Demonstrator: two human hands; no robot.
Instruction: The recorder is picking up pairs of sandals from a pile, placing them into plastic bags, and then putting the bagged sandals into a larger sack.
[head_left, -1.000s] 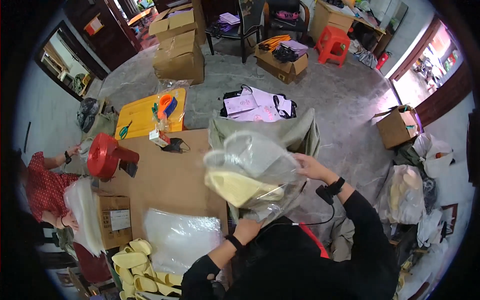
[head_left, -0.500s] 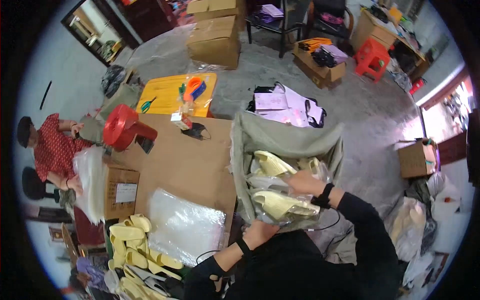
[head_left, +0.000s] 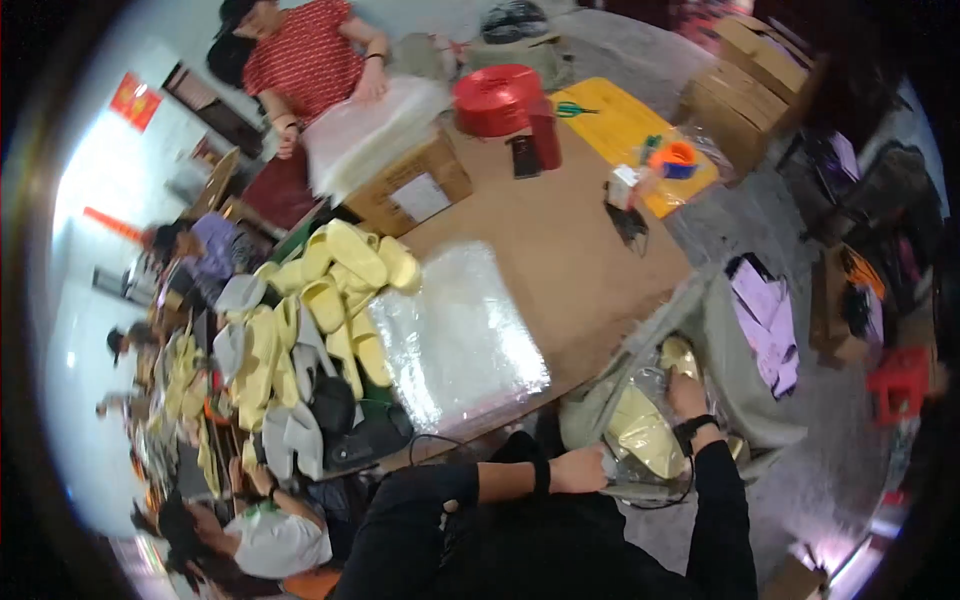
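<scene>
A clear plastic bag of pale yellow slippers [head_left: 640, 440] lies inside an open grey sack [head_left: 745, 380] beside the table's right edge. My left hand [head_left: 580, 468] grips the near end of that bag at the sack's mouth. My right hand [head_left: 688, 393], with a black wrist strap, reaches deeper into the sack and holds the bag's far end. More bagged yellow slippers [head_left: 678, 352] show just beyond it.
On the brown table [head_left: 560, 240] are a stack of clear bags [head_left: 455, 340], a pile of yellow slippers [head_left: 340, 290], a cardboard box [head_left: 410, 185], a red twine spool [head_left: 497, 100] and a yellow mat [head_left: 620, 125]. A person in red [head_left: 310, 60] works opposite. Another person [head_left: 260, 530] sits at my left.
The bag of slippers went from held up over the table down into the grey sack. My head turned left, so the table now fills the middle of the view.
</scene>
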